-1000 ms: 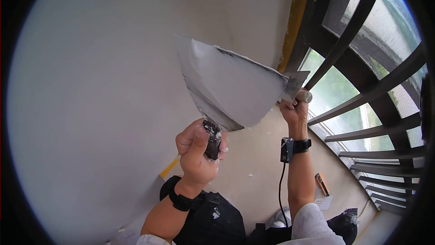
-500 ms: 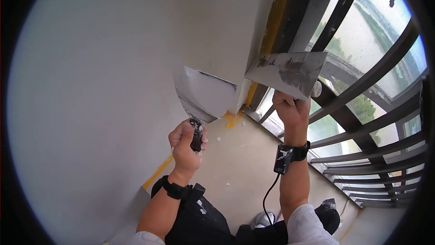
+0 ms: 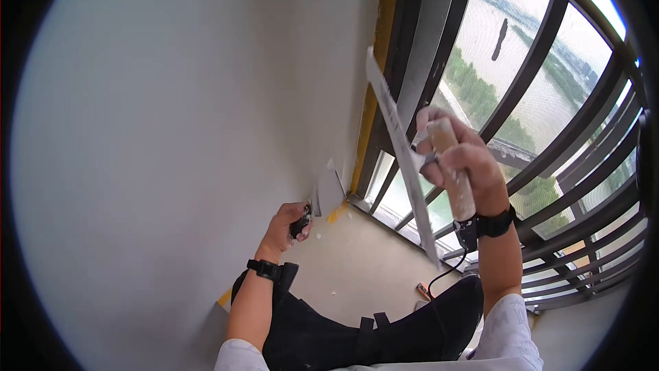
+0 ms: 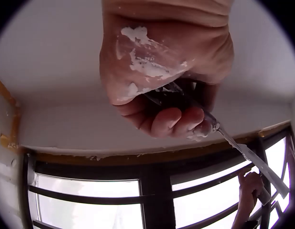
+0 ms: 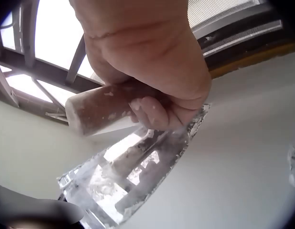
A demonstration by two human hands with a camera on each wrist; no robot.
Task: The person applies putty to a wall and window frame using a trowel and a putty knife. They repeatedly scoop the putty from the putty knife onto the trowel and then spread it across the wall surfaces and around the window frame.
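Wooden-handled broad knife (image 3: 405,165) clenched in the right hand (image 3: 460,155) by the window bars (image 3: 528,62), putty knife (image 3: 329,192) gripped in the left hand (image 3: 287,223) low at the wall (image 3: 171,131): best hold blades flat, wrists firm.

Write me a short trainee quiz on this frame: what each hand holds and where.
1. True or false: the right hand grips a wooden-handled blade.
2. The left hand holds: A) a dark-handled knife B) a paint roller C) nothing.
3. Fill in: the left hand is close to the pale ___, by the yellow tape.
Key: 1 true; 2 A; 3 wall.
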